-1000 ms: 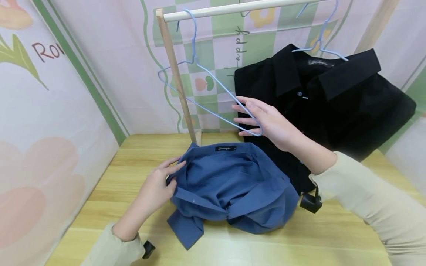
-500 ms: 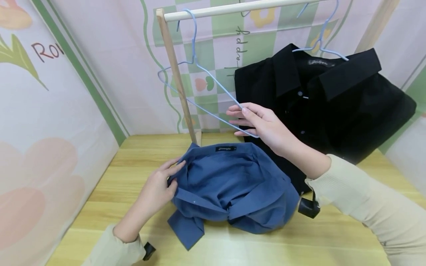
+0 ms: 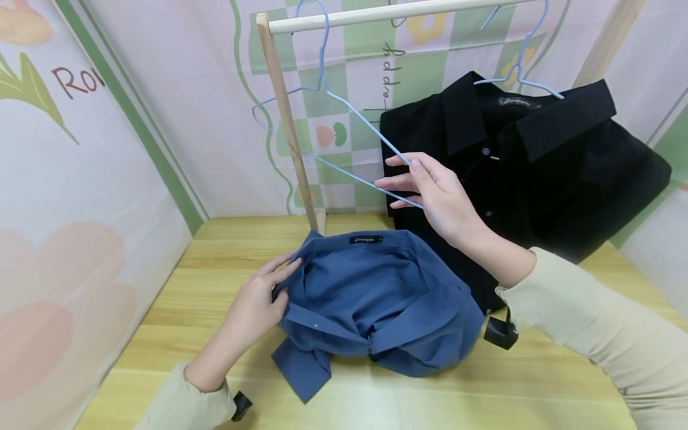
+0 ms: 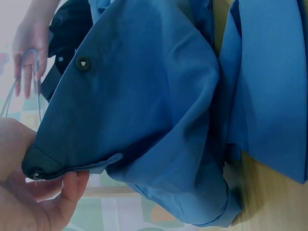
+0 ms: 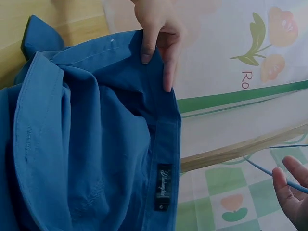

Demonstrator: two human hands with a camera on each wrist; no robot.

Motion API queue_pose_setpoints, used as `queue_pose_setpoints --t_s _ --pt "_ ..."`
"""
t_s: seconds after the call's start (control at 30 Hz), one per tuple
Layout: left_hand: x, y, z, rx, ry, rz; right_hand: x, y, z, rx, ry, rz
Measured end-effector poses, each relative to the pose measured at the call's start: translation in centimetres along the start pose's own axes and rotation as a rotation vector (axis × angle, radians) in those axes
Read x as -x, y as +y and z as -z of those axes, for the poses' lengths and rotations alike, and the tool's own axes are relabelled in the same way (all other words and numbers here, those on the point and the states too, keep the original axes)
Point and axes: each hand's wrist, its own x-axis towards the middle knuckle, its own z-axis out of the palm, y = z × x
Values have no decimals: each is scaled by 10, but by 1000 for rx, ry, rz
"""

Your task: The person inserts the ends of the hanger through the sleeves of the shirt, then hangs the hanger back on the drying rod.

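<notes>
A blue collared shirt (image 3: 360, 280) lies bunched on the table with its neck opening upward and a black label at the back of the collar. My left hand (image 3: 255, 301) pinches the left side of that collar, thumb inside the neckline and fingers along the edge. In the left wrist view, the fingers hold a buttoned corner of the shirt (image 4: 130, 91). Above the shirt, my right hand (image 3: 441, 206) holds the right end of a light blue wire hanger (image 3: 322, 65), thumb on its sloping arm. The hanger's hook rises above the rail of the rack.
A wooden rack (image 3: 285, 107) with a pale rail (image 3: 387, 15) stands at the back of the wooden table (image 3: 177, 334). A black shirt (image 3: 559, 185) hangs on a second blue hanger (image 3: 518, 65) at the right, close behind my right hand. Printed cloth (image 3: 134, 48) lines the walls.
My right hand first drew back slightly along the hanger, then closed on it and raised it, so its hook sits higher over the rail. The left hand and blue shirt stay nearly still.
</notes>
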Motion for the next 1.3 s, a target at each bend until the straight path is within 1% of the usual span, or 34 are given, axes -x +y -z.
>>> queue_pose_setpoints --t_s 0.23,0.47,0.67,0.87,1.0,1.3 --pt "0 0 0 6 -9 1 2 -3 6 20 42 45" --pt "-1 2 1 25 -42 26 9 -3 18 -6 71 66" --pt "-1 5 1 43 -62 45 13 -4 24 -16 92 88" --pt "-1 6 1 46 -67 51 19 -2 33 -8 96 126" --pt "0 5 1 51 -63 59 25 0 42 -35 111 146" --pt "0 4 1 54 -50 73 41 11 65 -87 159 152"
